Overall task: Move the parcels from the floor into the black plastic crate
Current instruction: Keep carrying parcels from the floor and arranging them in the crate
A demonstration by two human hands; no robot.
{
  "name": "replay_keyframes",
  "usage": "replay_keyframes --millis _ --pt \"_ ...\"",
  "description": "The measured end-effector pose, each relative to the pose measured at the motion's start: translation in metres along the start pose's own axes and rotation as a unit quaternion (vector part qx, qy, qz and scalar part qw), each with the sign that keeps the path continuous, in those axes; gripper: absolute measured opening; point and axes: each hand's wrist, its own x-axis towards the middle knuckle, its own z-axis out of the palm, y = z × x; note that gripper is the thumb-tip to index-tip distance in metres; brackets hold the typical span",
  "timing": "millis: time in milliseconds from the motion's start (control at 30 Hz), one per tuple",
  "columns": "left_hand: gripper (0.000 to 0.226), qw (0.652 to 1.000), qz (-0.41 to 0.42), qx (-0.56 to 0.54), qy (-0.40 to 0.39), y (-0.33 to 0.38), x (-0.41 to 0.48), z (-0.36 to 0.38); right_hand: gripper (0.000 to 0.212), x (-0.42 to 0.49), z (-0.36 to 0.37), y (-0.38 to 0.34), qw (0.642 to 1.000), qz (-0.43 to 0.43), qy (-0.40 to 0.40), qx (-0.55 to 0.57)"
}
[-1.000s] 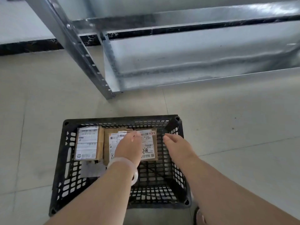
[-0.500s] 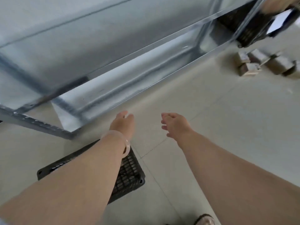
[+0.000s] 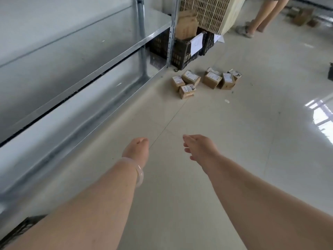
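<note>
The parcels (image 3: 211, 79) are small brown cardboard boxes, each with a white label (image 3: 188, 87) on top. They lie in two loose clusters on the pale tiled floor (image 3: 234, 141), just off the end of the metal shelving (image 3: 72, 73) and well ahead of both hands. The print on the labels is too small to read, and two carry black handwritten marks that cannot be made out. The black plastic crate (image 3: 16, 230) shows only as a corner at the lower left edge, behind the left forearm, its contents hidden. Farther back, other black crates (image 3: 182, 53) stand by the shelving post; one holds a tall brown cardboard package (image 3: 186, 24) and has a white paper sheet (image 3: 196, 43) hanging on its side. The left hand (image 3: 137, 148), with a pale bracelet (image 3: 140, 175) at its wrist, and the right hand (image 3: 198, 147) reach forward over the floor, apart from each other, fingers loosely curled and holding nothing.
</note>
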Motion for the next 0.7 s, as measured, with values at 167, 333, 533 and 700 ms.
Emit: replay_keyframes --millis 167,333,533,700 --pt "0.023 0.998 0.046 0.027 -0.024 0.081 0.021 0.069 0.03 0.048 -0.09 -0.002 0.999 0.012 0.045 0.012" --pt "0.028 0.997 0.059 0.037 -0.033 0.137 0.067 0.114 0.02 0.107 -0.14 -0.016 0.998 0.011 0.053 0.011" --pt "0.026 0.998 0.029 0.018 -0.047 0.207 0.14 0.17 0.015 0.194 -0.195 -0.049 0.997 0.029 0.074 0.025" --pt "0.031 0.998 0.017 0.005 -0.064 0.291 0.171 0.194 0.026 0.237 -0.26 -0.09 0.993 0.051 0.091 0.05"
